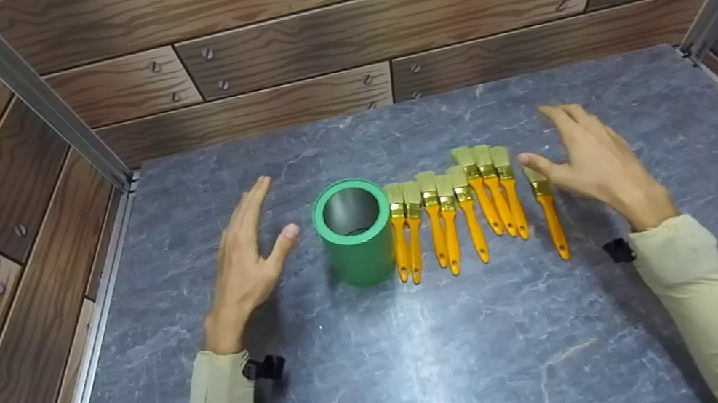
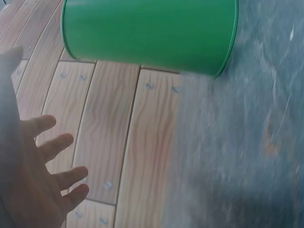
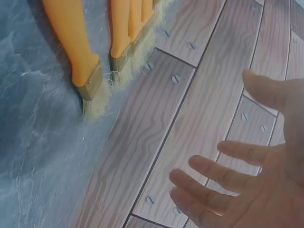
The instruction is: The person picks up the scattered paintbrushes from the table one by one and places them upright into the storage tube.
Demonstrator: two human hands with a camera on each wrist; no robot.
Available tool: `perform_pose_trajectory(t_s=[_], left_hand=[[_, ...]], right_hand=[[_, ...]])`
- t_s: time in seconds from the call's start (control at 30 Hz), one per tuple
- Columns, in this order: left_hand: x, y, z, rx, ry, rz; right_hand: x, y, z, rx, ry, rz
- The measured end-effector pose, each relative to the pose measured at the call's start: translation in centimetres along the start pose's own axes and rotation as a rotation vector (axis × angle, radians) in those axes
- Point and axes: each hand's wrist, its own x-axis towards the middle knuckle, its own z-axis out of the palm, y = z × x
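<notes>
A green cylindrical container [image 1: 364, 263] with an open top stands upright on the grey marbled table. To its right lies a row of several paintbrushes [image 1: 452, 233] with orange handles and pale bristles, which point away from me. One paintbrush [image 1: 554, 226] lies apart at the right end of the row. My left hand [image 1: 245, 266] hovers left of the container, fingers extended and touching nothing. On the other side, my right hand [image 1: 600, 166] is beside the separate brush, its fingers spread and holding nothing. Both palms also show in the wrist views, the left hand [image 2: 42, 175] below the container.
Wood-patterned panels [image 1: 330, 37] wall the table [image 1: 389, 373] at the back and both sides. Metal posts [image 1: 37, 95] rise at the back corners. A small black device [image 1: 264, 368] is strapped at each wrist, by the sleeve cuffs.
</notes>
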Motion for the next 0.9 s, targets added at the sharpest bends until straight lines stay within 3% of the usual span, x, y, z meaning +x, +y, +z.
perform_pose_trajectory(t_s=[0.13, 0.4, 0.9], left_hand=[[-0.1, 0.0, 0.7, -0.111, -0.032, 0.045], [-0.5, -0.2, 2.4, -0.271, -0.066, 0.059], [-1.6, -0.2, 5.1, -0.461, -0.143, -0.011]], right_hand=[[-0.6, 0.2, 0.1, 0.029, -0.027, 0.021], [-1.1, 0.6, 1.1, 0.086, -0.085, 0.022], [-2.8, 2.7, 3.5, 0.126, -0.158, 0.057]])
